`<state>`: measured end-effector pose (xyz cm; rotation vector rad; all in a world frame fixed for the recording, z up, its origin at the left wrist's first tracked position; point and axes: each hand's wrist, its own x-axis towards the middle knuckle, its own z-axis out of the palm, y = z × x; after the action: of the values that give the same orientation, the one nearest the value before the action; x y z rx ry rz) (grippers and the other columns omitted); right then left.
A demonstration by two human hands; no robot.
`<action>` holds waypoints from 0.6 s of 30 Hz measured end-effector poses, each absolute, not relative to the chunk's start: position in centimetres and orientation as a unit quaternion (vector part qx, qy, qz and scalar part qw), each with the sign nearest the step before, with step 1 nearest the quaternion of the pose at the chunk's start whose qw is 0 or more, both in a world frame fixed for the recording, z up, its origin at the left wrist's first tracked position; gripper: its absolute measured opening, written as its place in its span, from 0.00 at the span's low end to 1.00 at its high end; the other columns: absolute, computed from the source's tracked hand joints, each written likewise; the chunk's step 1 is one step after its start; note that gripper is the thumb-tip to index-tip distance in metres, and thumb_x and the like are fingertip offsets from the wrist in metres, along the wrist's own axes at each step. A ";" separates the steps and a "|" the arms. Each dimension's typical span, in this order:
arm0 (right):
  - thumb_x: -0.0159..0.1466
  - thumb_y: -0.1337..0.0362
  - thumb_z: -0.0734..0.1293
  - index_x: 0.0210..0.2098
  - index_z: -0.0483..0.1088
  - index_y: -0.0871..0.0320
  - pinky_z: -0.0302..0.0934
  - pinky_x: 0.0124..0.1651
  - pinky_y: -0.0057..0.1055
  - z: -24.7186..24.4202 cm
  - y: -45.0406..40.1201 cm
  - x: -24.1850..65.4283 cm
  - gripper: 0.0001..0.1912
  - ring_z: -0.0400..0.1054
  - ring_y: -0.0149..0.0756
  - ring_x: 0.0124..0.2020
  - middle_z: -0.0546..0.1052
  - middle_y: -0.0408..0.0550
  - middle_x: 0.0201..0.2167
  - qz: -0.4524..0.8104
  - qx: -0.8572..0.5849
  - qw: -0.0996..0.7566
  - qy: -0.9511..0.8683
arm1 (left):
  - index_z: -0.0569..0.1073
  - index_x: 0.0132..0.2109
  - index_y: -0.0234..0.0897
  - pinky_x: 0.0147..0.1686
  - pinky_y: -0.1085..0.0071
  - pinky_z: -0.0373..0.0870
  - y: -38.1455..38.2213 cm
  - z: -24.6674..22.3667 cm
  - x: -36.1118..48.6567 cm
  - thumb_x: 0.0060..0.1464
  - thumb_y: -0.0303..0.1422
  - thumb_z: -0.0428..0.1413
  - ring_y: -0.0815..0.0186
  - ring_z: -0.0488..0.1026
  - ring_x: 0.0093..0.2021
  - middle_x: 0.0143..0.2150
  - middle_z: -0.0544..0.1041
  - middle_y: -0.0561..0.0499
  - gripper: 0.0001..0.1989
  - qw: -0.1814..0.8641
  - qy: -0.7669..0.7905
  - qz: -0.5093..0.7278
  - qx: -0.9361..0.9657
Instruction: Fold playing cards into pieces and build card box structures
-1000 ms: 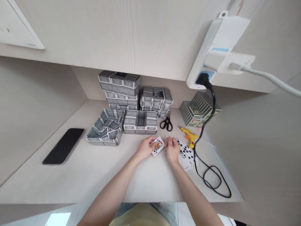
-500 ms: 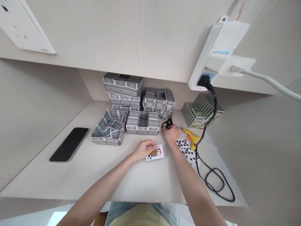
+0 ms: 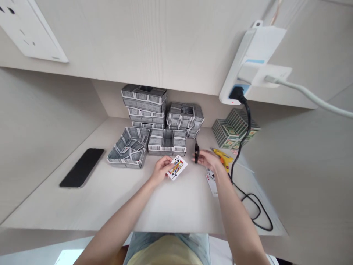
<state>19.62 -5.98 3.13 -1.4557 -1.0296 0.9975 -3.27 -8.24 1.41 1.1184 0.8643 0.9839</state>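
Note:
Pinched in my left hand (image 3: 161,170) is a jack of clubs playing card (image 3: 178,167), face up and tilted just above the table. My right hand (image 3: 207,159) is closed on a pair of black-handled scissors (image 3: 196,152), raised on edge; the blades are hard to make out. Under my right wrist lie several face-up playing cards (image 3: 212,186), partly covered by the arm. Just right of that hand rests a yellow glue gun (image 3: 224,158). Ahead of my left hand stands a box made of grey-backed cards (image 3: 167,143).
An open card tray (image 3: 129,149) holding loose cards sits left of centre, with stacked card boxes (image 3: 145,101) behind. A phone (image 3: 82,167) lies at left. Packs of cards (image 3: 234,129) stand back right. A black cord (image 3: 247,125) hangs from the power strip (image 3: 248,62).
My left hand has lifted the jack off the table and turned it. My right hand has picked up the scissors and drawn them back to the right.

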 end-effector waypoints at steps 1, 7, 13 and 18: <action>0.49 0.63 0.69 0.28 0.63 0.60 0.64 0.24 0.32 2.9 -6.9 19.4 0.11 0.71 0.38 0.23 0.75 0.51 0.22 0.506 -0.561 0.507 -0.414 | 0.63 0.33 0.35 0.16 0.77 0.60 -8.2 1.5 -3.3 0.41 0.37 0.57 0.72 0.66 0.17 0.22 0.70 0.57 0.14 0.672 0.372 0.420 0.483; 0.46 0.64 0.71 0.39 0.61 0.56 0.64 0.36 0.33 2.3 -10.7 18.7 0.22 0.71 0.37 0.35 0.74 0.47 0.34 0.593 -0.421 0.562 -0.394 | 0.66 0.41 0.33 0.22 0.68 0.70 -8.0 2.2 -3.1 0.39 0.36 0.59 0.62 0.74 0.24 0.31 0.76 0.48 0.21 0.723 0.348 0.355 0.479; 0.46 0.65 0.71 0.41 0.64 0.56 0.62 0.33 0.29 3.1 -11.1 17.8 0.23 0.68 0.32 0.30 0.72 0.44 0.32 0.589 -0.398 0.565 -0.419 | 0.70 0.37 0.31 0.12 0.78 0.60 -8.0 1.7 -3.1 0.45 0.41 0.55 0.73 0.64 0.12 0.15 0.70 0.55 0.18 0.651 0.372 0.379 0.542; 0.52 0.58 0.68 0.37 0.67 0.60 0.54 0.21 0.24 3.2 -11.5 16.7 0.16 0.57 0.24 0.18 0.66 0.41 0.22 0.594 -0.405 0.546 -0.431 | 0.73 0.43 0.34 0.24 0.74 0.68 -7.9 2.3 -3.8 0.45 0.35 0.54 0.70 0.71 0.23 0.30 0.77 0.48 0.16 0.541 0.373 0.440 0.612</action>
<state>16.72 -11.52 3.23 -0.9605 -1.0210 1.4083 -3.83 -7.94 2.27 1.4543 0.8857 1.0445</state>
